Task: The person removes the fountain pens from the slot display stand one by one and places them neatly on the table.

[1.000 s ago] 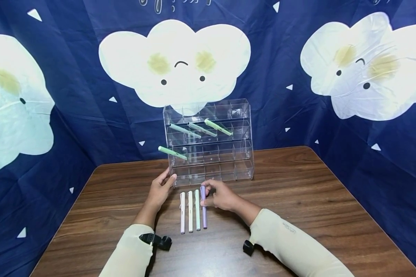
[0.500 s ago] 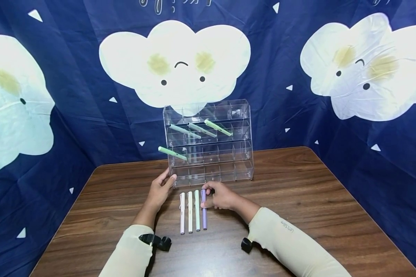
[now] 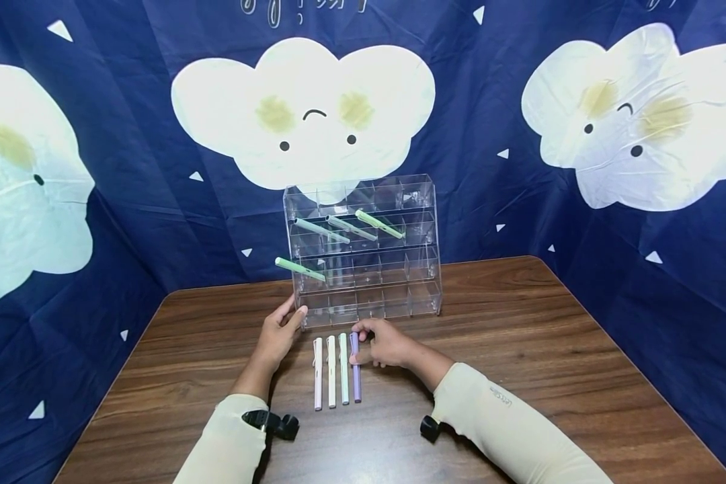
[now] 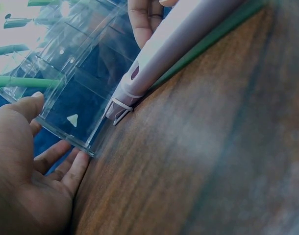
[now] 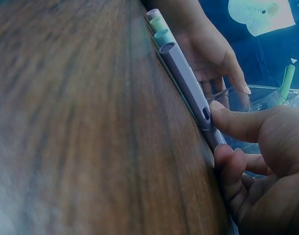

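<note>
Just in front of the rack (image 3: 396,265), side by side on the table (image 3: 520,323), lie the pink pen (image 3: 318,376), the cream pen (image 3: 331,373), the mint pen (image 3: 344,373) and, rightmost of the row, the purple pen (image 3: 356,383). Near the rack's foot the right hand (image 3: 386,344) pinches the purple pen's rack-side end between thumb and fingers; whether that end is clear of the wood I cannot tell. At the rack's left side the left hand (image 3: 278,336) touches the wall, thumb by the front edge, fingers loosely spread rather than clenched.

On the rack's second tier from the top, the first grey pen (image 3: 323,230), the second grey pen (image 3: 352,228) and the lime pen (image 3: 380,224) slant down to the right; one tier below, the green pen (image 3: 300,269) pokes out past the rack's left side.

Held near one end, the purple pen could swing at its far end and knock the mint pen just beside it, disturbing the row. Its smooth barrel might also twist in so light a pinch. If the left hand pushes instead of steadying, the rack, which looks light, could slide and shift its slanted pens. The green pen seems likeliest to fall, since a raised left hand could catch its overhang.
</note>
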Available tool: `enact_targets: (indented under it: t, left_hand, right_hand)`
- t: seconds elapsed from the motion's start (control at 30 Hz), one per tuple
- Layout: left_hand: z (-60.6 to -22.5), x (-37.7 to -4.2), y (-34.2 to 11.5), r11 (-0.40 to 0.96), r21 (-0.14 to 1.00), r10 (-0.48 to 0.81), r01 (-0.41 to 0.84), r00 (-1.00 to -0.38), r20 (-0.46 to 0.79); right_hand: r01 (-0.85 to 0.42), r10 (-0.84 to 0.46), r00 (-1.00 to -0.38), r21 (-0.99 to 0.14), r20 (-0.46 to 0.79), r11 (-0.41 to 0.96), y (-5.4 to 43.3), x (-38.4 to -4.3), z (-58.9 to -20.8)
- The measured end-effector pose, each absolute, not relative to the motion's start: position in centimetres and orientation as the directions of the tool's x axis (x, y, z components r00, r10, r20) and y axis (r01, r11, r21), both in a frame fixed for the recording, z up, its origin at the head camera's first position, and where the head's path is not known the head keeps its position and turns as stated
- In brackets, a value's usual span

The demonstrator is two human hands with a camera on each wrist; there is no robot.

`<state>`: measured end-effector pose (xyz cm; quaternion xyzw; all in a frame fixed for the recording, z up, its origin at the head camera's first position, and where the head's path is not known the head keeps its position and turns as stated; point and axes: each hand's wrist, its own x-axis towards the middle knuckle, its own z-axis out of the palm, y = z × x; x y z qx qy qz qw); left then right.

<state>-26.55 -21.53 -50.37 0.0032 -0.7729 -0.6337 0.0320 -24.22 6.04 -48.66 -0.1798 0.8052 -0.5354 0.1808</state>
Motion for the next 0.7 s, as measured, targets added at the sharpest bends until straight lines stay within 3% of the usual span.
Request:
enact_targets:
  t: [0.7]
  left_hand:
    - [-49.87,-26.24,-21.41,0.235,0.970,-0.029,0.062,-0.997,0.071]
  right_hand:
    - [-0.060,-0.490,-0.862,-0.934,-0.129,0.352,6.40,-23.98,-47.81]
